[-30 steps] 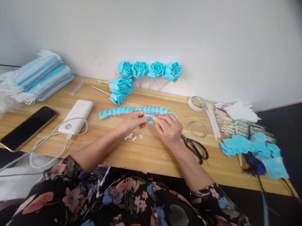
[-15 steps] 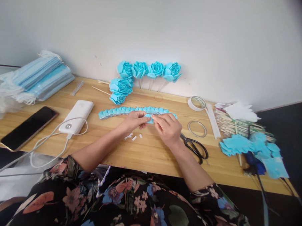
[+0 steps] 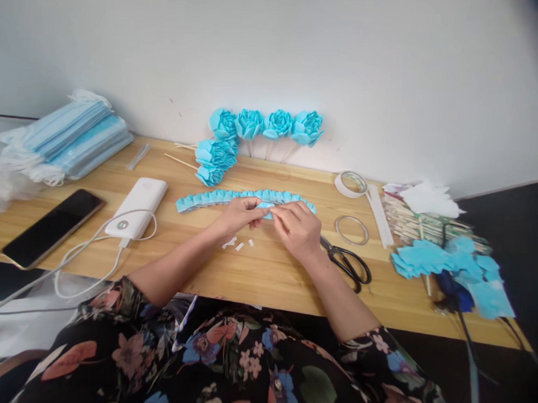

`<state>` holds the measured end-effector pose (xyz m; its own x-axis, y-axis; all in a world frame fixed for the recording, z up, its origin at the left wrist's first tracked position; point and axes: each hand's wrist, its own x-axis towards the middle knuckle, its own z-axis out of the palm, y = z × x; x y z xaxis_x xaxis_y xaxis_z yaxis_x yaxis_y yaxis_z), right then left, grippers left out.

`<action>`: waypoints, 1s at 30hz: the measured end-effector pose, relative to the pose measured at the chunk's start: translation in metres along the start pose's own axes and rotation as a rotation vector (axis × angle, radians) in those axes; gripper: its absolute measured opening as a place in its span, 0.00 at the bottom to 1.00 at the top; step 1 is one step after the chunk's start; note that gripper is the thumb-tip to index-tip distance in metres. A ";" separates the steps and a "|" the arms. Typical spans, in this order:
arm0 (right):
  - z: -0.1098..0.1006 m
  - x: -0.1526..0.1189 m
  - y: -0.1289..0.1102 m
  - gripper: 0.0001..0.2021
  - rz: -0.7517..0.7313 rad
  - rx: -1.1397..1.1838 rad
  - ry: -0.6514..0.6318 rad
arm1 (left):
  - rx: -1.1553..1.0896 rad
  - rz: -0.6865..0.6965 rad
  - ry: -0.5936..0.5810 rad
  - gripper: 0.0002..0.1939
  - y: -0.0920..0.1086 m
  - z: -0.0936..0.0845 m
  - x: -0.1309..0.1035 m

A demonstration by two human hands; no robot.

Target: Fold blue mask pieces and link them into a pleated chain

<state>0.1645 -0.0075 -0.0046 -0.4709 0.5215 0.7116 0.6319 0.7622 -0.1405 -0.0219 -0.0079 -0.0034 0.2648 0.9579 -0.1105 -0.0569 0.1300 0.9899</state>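
While the left hand (image 3: 242, 213) pinches a blue piece (image 3: 266, 214) before the pleated strip (image 3: 202, 200), the right hand (image 3: 300, 228) touches that piece, grip unclear; behind the strip rest flowers (image 3: 250, 124), front-right scissors (image 3: 332, 250), on a wooden table (image 3: 265, 284) by a wall (image 3: 276, 47).

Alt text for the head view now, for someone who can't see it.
Left hand and right hand hold a small blue piece above a wooden table. Beyond are a pleated blue strip and blue flowers; scissors lie to the right.
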 end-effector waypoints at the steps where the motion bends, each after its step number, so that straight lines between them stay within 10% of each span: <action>1: 0.000 0.000 0.000 0.10 0.002 0.004 -0.004 | 0.002 0.003 -0.001 0.19 -0.001 0.000 0.000; 19: -0.004 0.000 0.000 0.13 0.061 0.054 -0.052 | -0.201 -0.093 0.023 0.14 0.002 -0.003 0.005; 30: 0.004 -0.009 0.009 0.21 0.687 0.882 -0.217 | 0.326 0.102 0.019 0.17 0.000 -0.003 0.003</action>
<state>0.1718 -0.0040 -0.0152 -0.3429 0.9230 0.1746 0.1847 0.2485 -0.9509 -0.0238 -0.0047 -0.0034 0.2555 0.9668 -0.0086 0.2293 -0.0520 0.9720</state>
